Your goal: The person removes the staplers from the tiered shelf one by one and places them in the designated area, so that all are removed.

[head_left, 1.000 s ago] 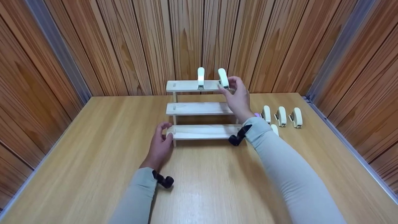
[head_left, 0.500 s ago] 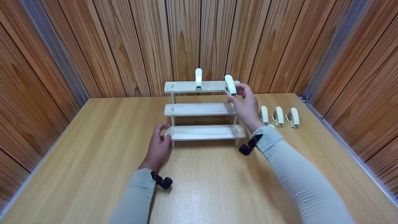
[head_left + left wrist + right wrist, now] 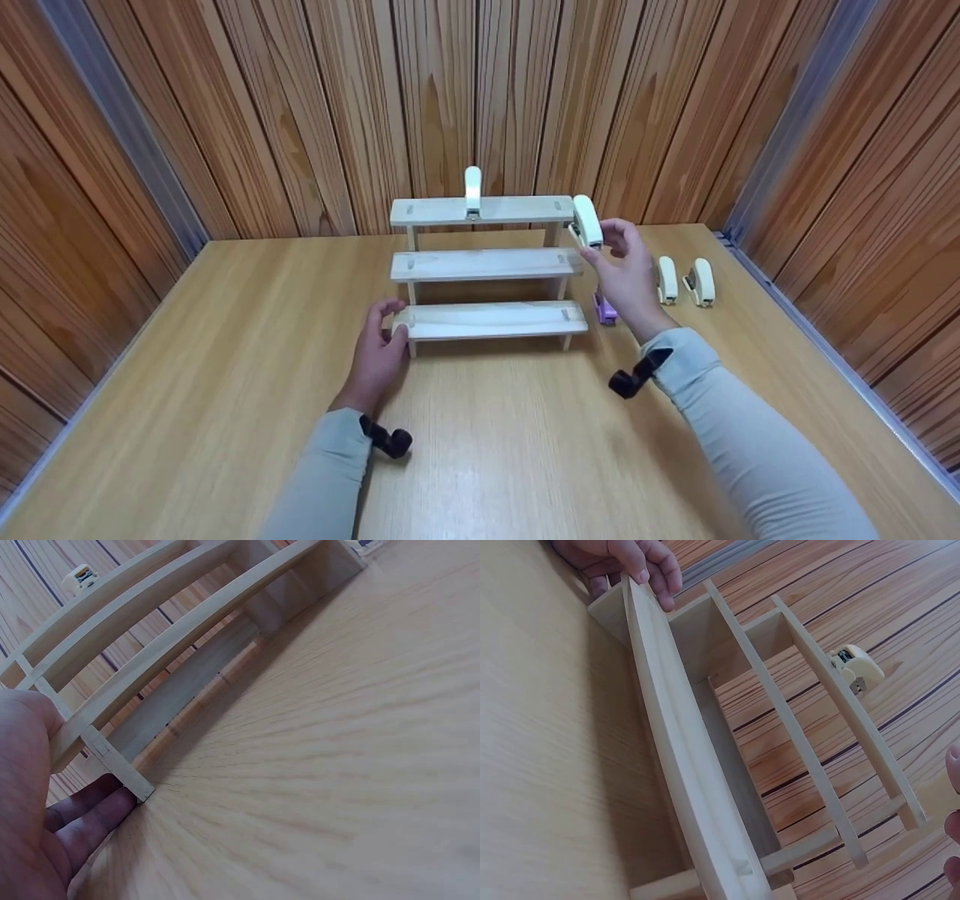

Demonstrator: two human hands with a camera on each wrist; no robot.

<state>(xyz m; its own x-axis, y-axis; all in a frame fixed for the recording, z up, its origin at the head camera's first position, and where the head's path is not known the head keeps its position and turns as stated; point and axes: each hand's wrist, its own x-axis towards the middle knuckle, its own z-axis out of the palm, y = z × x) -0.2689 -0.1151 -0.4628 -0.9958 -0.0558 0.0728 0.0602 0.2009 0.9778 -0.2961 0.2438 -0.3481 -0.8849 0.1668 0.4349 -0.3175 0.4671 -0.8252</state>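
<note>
A three-tier wooden display stand point(image 3: 491, 321) stands on the table. My left hand point(image 3: 375, 360) grips the left end of its lowest shelf, thumb on the shelf top; the left wrist view shows its fingers point(image 3: 97, 821) by the stand's leg. In my right hand point(image 3: 631, 274), a cream stapler point(image 3: 588, 222) is pinched upright just beyond the right end of the top shelf. Another cream stapler point(image 3: 472, 193) stands near the middle of that shelf. The right wrist view catches only fingertips point(image 3: 952, 829) at its edge, without the held stapler.
A purple stapler point(image 3: 606, 310) stands right of the stand, partly behind my right hand. Farther right are two cream staplers point(image 3: 667, 280); the forearm may hide more. Wood-plank walls point(image 3: 502, 97) close off the back and sides of the table point(image 3: 480, 450).
The right hand has carried its stapler rightward and lower, from the top shelf's right part to beyond its end. The purple stapler shows more. The left hand keeps its hold.
</note>
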